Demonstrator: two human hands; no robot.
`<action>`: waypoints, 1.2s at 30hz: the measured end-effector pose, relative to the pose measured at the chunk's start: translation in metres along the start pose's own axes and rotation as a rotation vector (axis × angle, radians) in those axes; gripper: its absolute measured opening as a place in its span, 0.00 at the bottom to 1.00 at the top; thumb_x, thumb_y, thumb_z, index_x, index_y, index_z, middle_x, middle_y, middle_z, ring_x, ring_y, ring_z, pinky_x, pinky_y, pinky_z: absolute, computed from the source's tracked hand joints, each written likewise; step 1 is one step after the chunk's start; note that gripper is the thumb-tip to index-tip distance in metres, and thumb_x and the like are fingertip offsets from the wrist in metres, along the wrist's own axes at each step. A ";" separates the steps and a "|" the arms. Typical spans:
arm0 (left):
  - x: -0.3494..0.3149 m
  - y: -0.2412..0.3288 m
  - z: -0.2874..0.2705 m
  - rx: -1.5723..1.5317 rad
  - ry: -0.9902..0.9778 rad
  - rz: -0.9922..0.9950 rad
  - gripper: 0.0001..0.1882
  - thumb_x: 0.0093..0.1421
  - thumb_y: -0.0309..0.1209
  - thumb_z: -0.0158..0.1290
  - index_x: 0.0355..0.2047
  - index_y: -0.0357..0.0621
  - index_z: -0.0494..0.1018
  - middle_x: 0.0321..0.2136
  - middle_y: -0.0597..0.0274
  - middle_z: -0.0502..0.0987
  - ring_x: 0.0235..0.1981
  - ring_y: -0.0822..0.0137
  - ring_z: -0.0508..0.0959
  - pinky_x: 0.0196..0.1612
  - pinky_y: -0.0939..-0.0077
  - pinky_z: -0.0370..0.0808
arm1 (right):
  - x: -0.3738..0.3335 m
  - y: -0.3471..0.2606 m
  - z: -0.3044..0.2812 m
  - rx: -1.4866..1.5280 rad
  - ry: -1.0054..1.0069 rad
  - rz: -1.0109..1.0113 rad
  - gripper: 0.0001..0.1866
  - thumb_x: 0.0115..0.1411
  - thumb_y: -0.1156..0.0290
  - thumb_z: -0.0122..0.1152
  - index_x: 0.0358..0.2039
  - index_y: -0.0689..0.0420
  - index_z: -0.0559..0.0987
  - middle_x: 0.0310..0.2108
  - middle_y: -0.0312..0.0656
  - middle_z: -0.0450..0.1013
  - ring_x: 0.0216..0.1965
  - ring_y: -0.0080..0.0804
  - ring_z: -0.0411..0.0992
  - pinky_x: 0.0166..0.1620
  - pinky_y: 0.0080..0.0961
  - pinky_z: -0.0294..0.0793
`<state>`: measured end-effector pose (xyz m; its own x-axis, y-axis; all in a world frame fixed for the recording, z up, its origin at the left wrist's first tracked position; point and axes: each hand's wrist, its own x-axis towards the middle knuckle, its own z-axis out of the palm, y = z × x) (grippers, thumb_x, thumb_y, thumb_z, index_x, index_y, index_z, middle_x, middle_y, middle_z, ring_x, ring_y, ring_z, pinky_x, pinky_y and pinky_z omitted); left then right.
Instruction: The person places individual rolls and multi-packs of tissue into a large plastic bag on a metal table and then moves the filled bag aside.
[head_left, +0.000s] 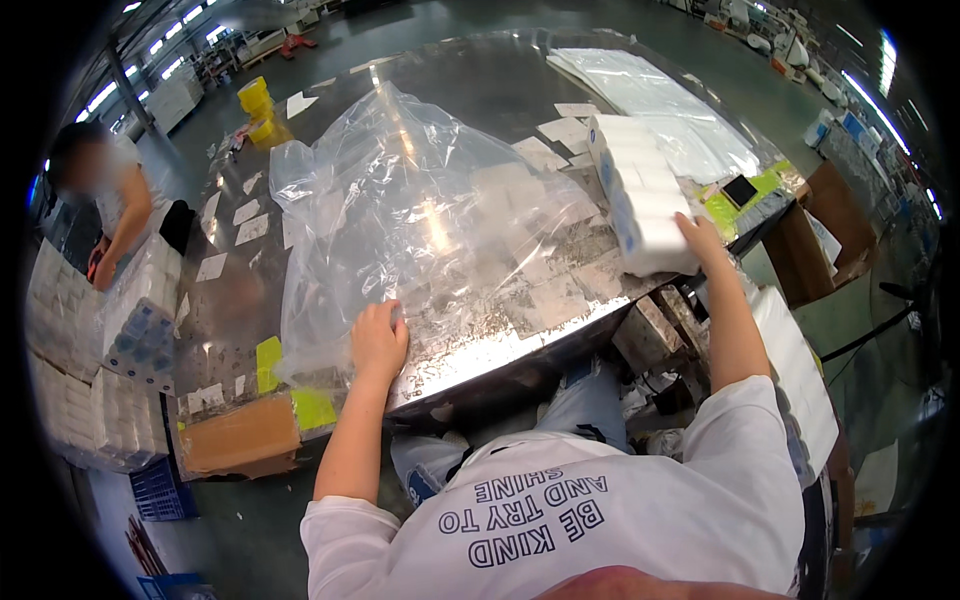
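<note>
A large clear plastic bag (400, 190) lies spread and wrinkled over the metal table. At its near edge, my left hand (380, 338) has its fingers curled on the film. To the right, a long white pack of rolls (645, 190) in clear wrap rests on the tabletop, blue prints along its left side. My right hand (700, 238) grips the near right end of that pack; part of the fingers is hidden against it.
Flat white plastic bags (650, 100) are stacked at the far right. Yellow tape rolls (258, 108) stand far left. A phone (739, 191) lies by the right edge. Wrapped roll packs (140, 310) are piled left, beside another person (125, 190). An open cardboard box (835, 240) stands right.
</note>
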<state>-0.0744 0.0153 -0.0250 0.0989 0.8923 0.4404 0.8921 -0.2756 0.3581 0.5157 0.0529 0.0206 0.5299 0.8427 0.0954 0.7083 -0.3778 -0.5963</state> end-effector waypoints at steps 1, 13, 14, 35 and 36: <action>0.001 0.000 0.001 0.006 -0.005 -0.004 0.12 0.54 0.30 0.54 0.39 0.46 0.76 0.34 0.56 0.74 0.41 0.52 0.73 0.44 0.58 0.68 | -0.011 -0.014 0.012 0.004 -0.003 0.005 0.41 0.55 0.40 0.55 0.50 0.70 0.74 0.47 0.63 0.73 0.51 0.54 0.72 0.54 0.38 0.68; 0.003 -0.003 0.001 -0.019 0.009 0.026 0.11 0.54 0.30 0.54 0.38 0.46 0.76 0.32 0.56 0.74 0.37 0.53 0.73 0.42 0.60 0.69 | -0.156 -0.087 0.108 1.013 0.112 0.163 0.08 0.61 0.66 0.59 0.32 0.58 0.74 0.20 0.31 0.65 0.20 0.17 0.61 0.22 0.16 0.60; 0.003 -0.004 0.001 -0.027 0.012 0.016 0.11 0.54 0.30 0.54 0.38 0.46 0.76 0.32 0.56 0.74 0.37 0.53 0.73 0.42 0.60 0.69 | -0.159 -0.095 0.103 1.056 0.080 0.223 0.08 0.61 0.66 0.59 0.29 0.58 0.75 0.20 0.29 0.65 0.19 0.15 0.60 0.21 0.17 0.58; 0.001 -0.010 0.008 -0.059 0.035 -0.038 0.10 0.54 0.31 0.55 0.38 0.47 0.76 0.30 0.58 0.73 0.36 0.56 0.73 0.41 0.62 0.70 | -0.167 -0.102 0.129 0.996 -0.073 0.040 0.05 0.56 0.75 0.60 0.27 0.60 0.74 0.22 0.29 0.65 0.25 0.16 0.63 0.28 0.16 0.62; 0.000 -0.009 0.008 -0.050 0.034 -0.034 0.10 0.54 0.31 0.55 0.38 0.47 0.76 0.30 0.58 0.73 0.35 0.56 0.73 0.40 0.62 0.70 | -0.167 -0.101 0.133 1.005 -0.033 0.024 0.05 0.56 0.75 0.61 0.28 0.60 0.73 0.22 0.29 0.65 0.25 0.16 0.63 0.28 0.17 0.62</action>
<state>-0.0789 0.0208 -0.0345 0.0535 0.8889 0.4550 0.8715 -0.2640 0.4133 0.2941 0.0016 -0.0413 0.5149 0.8550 0.0619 -0.0328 0.0918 -0.9952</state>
